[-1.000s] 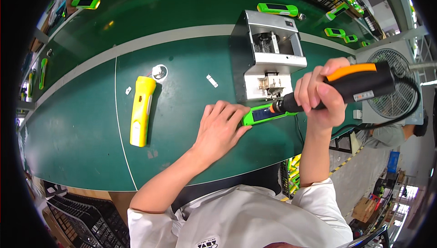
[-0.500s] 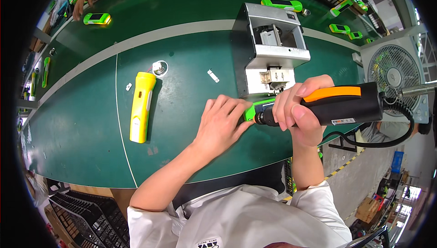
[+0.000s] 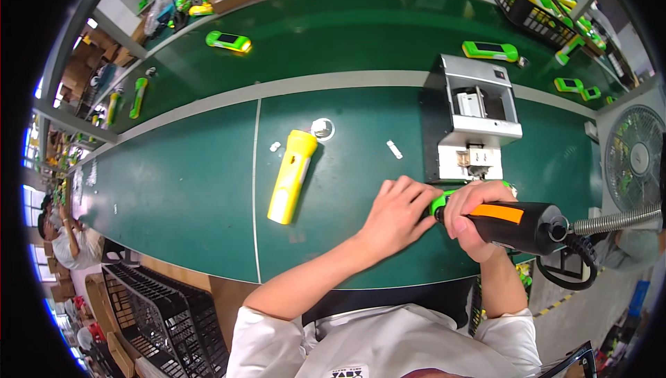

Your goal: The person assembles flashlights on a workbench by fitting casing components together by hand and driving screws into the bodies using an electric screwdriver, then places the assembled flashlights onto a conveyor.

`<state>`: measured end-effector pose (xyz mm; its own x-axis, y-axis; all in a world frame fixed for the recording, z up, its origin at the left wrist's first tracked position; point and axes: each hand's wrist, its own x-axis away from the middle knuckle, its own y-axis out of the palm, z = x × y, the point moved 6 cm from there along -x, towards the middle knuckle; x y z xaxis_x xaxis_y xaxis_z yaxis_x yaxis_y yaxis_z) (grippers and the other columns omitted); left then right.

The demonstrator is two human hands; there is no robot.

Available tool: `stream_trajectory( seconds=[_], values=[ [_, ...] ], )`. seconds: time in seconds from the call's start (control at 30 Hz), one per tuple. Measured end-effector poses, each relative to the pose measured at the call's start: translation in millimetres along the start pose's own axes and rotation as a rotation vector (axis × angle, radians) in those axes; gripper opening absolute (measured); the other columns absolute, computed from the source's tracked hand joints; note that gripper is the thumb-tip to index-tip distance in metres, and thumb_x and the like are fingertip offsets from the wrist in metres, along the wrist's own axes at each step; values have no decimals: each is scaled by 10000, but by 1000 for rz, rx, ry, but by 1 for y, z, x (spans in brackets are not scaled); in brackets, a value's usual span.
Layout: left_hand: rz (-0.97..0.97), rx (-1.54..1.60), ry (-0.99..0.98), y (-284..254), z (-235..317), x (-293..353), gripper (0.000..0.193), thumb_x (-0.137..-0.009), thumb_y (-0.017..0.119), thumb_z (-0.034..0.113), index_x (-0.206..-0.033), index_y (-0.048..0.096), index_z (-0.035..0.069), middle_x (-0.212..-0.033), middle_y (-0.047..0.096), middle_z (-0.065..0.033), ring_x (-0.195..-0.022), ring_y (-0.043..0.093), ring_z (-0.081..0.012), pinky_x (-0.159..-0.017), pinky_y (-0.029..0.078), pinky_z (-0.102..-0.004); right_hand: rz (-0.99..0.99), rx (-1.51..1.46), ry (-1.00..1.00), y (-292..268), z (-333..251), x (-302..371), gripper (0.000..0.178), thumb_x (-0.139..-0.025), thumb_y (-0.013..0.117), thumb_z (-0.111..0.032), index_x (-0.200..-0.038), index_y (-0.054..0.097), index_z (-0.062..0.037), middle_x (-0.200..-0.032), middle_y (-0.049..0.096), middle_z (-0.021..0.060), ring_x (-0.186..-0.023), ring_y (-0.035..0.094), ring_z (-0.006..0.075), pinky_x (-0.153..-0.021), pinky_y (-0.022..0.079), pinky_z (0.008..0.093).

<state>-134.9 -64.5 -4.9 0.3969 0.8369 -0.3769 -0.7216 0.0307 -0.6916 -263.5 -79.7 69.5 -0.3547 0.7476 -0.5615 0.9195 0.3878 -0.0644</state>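
My right hand (image 3: 475,215) is wrapped round a black electric screwdriver (image 3: 534,225) with an orange stripe, its back end joined to a coiled metal spring. Its nose points left at the end of a green flashlight (image 3: 438,202), mostly hidden behind my right hand. The fingers and thumb of my left hand (image 3: 399,215) close on that same end. Just behind stands a grey metal fixture (image 3: 479,66) with a silver block. To the left lie a yellow flashlight (image 3: 292,173), a round reflector (image 3: 322,129) by its head and a small white strip (image 3: 394,149).
Across the far belt (image 3: 347,24) lie green flashlights, one (image 3: 229,41) with its lamp glowing. A black crate (image 3: 527,3) of flashlights stands far right, a fan (image 3: 635,159) at the right edge. Black crates (image 3: 159,315) sit lower left; another person (image 3: 73,243) is at far left.
The whole view has swung, so the bench things sit farther right and lower. The other person's hand by the glowing flashlight is gone from there. Both my hands keep their grips.
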Motion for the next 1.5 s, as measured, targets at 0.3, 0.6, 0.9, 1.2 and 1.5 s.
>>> stream_trajectory(
  seconds=[0.3, 0.6, 0.9, 1.2, 1.5],
  values=[
    [-14, 0, -18, 0, 1, -1, 442, -795, 796, 201, -1199, 661, 86, -1086, 642, -56, -1041, 564, -251, -877, 415, -384, -30, -118, -17, -3, 2, 0, 207, -908, 657, -6, -976, 465, -47, -629, 539, 36, -493, 526, 129, -485, 456, 271],
    [-7, -36, 52, -3, 2, 0, 451, -796, 811, 220, -1202, 660, 96, -1106, 652, -45, -1041, 565, -250, -872, 409, -389, -16, 118, 13, -3, -6, -4, 246, -886, 693, -7, -1096, 566, 7, -708, 636, 53, -595, 607, 104, -545, 502, 265],
    [-40, -50, 49, -5, -2, -3, 436, -791, 830, 205, -1179, 662, 99, -1113, 672, -30, -984, 572, -239, -849, 414, -376, 290, -209, -259, -65, -52, -14, 263, -960, 607, -85, -1140, 418, -52, -649, 508, 46, -493, 498, 146, -491, 456, 300],
    [-53, -105, 55, -17, -2, -3, 455, -795, 835, 225, -1202, 668, 109, -1129, 659, -24, -1002, 574, -233, -864, 418, -373, 319, -131, -287, -82, -40, -28, 253, -962, 603, -81, -1146, 433, -50, -636, 486, 28, -491, 480, 134, -490, 440, 293],
    [-70, -41, 3, -18, -10, -2, 452, -790, 852, 222, -1175, 660, 84, -1104, 684, -37, -998, 591, -233, -879, 423, -372, 214, -104, -208, -73, -30, -34, 284, -949, 610, -56, -1159, 420, -45, -656, 467, 38, -490, 478, 128, -475, 436, 292]
  ],
)
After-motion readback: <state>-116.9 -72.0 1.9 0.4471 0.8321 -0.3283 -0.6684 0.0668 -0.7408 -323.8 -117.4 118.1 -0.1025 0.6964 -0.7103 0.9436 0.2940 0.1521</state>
